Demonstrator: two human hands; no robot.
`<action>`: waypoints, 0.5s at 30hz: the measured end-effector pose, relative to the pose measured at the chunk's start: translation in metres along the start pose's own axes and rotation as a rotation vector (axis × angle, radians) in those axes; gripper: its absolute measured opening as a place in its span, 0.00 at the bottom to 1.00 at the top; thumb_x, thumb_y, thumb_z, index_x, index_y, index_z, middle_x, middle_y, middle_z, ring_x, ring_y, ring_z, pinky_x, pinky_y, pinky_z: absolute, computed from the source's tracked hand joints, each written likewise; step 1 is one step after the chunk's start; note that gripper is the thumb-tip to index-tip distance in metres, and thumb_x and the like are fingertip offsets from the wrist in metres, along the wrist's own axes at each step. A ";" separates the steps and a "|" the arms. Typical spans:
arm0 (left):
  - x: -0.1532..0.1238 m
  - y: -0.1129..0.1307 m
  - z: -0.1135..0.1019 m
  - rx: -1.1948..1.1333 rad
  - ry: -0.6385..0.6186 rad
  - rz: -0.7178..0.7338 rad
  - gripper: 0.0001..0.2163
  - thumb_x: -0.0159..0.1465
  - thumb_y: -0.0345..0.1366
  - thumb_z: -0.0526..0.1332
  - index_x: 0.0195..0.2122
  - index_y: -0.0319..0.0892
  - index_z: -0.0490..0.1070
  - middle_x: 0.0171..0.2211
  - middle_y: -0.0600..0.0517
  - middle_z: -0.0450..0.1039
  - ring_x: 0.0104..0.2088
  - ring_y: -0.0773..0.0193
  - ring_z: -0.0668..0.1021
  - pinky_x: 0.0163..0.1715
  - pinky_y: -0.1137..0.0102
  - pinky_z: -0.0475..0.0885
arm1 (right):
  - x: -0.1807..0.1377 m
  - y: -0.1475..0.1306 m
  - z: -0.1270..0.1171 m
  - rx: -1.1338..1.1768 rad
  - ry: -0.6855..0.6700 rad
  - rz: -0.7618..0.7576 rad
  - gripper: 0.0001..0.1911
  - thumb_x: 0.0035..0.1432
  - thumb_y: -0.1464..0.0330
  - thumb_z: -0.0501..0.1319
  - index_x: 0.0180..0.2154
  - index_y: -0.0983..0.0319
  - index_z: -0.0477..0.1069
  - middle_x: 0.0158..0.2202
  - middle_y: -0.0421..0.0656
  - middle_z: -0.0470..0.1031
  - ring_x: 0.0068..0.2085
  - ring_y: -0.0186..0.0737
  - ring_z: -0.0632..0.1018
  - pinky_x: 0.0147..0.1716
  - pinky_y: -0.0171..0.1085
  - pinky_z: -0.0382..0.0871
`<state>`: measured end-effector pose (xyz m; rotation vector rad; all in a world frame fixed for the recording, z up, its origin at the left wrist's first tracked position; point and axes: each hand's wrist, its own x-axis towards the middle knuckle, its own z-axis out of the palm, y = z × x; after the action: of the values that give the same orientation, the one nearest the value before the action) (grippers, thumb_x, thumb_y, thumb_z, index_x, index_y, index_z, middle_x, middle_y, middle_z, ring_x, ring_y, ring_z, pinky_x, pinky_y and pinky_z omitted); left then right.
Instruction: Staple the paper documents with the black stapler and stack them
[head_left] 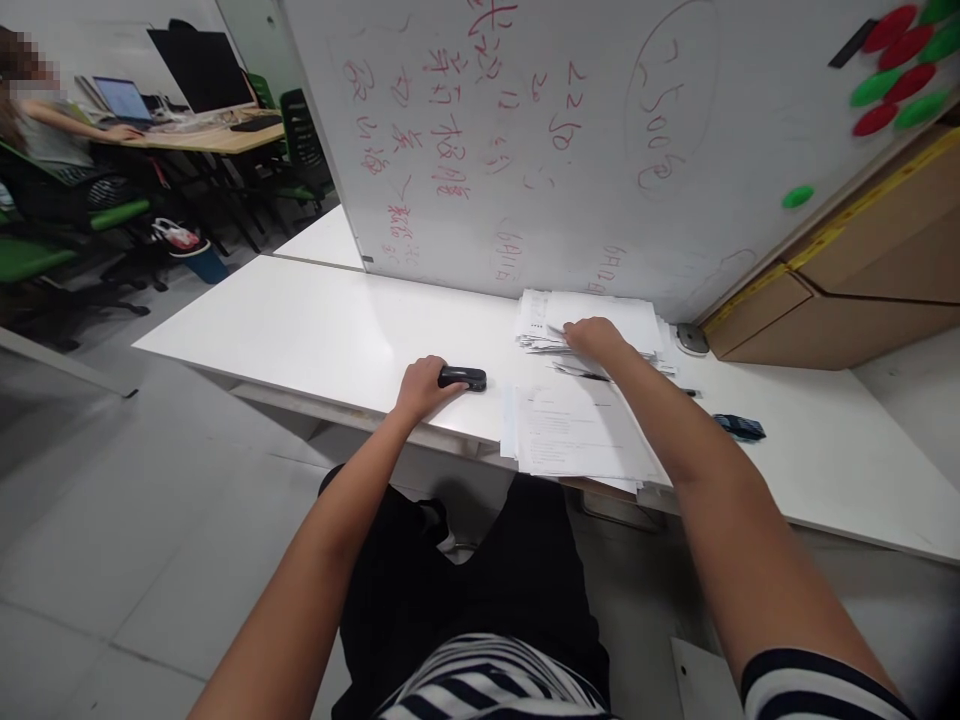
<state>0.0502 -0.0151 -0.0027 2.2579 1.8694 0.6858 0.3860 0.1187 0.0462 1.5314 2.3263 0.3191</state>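
My left hand (424,386) rests on the white table (315,330) with its fingers closed round the near end of a black stapler (463,378). My right hand (594,340) reaches to a stack of printed papers (600,318) at the foot of the whiteboard; its fingers pinch the corner of the top sheet. A second pile of printed sheets (577,430) lies at the table's front edge under my right forearm. A black pen (581,373) lies between the two piles.
A whiteboard (570,130) with red writing and coloured magnets stands at the table's back. A small dark blue object (739,427) lies right of my arm. Cardboard boxes (862,290) sit at the right. Another person sits at a desk with a laptop (124,100) at the far left.
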 end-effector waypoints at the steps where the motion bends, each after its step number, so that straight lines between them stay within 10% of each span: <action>1: 0.000 0.000 0.000 -0.006 -0.003 -0.005 0.17 0.58 0.53 0.60 0.37 0.43 0.68 0.36 0.47 0.71 0.36 0.58 0.71 0.33 0.64 0.62 | 0.001 0.000 0.001 -0.003 0.002 -0.002 0.18 0.65 0.67 0.48 0.46 0.68 0.72 0.41 0.59 0.77 0.42 0.49 0.78 0.37 0.40 0.64; 15: 0.001 -0.001 0.001 -0.028 -0.033 -0.013 0.19 0.58 0.54 0.61 0.38 0.42 0.68 0.35 0.46 0.70 0.37 0.55 0.72 0.33 0.64 0.62 | 0.002 -0.005 0.007 0.025 0.134 -0.006 0.15 0.60 0.75 0.50 0.43 0.70 0.73 0.43 0.59 0.76 0.44 0.49 0.76 0.38 0.40 0.63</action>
<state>0.0496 -0.0137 -0.0039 2.2247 1.8465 0.6647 0.3839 0.1181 0.0379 1.5593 2.4450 0.4038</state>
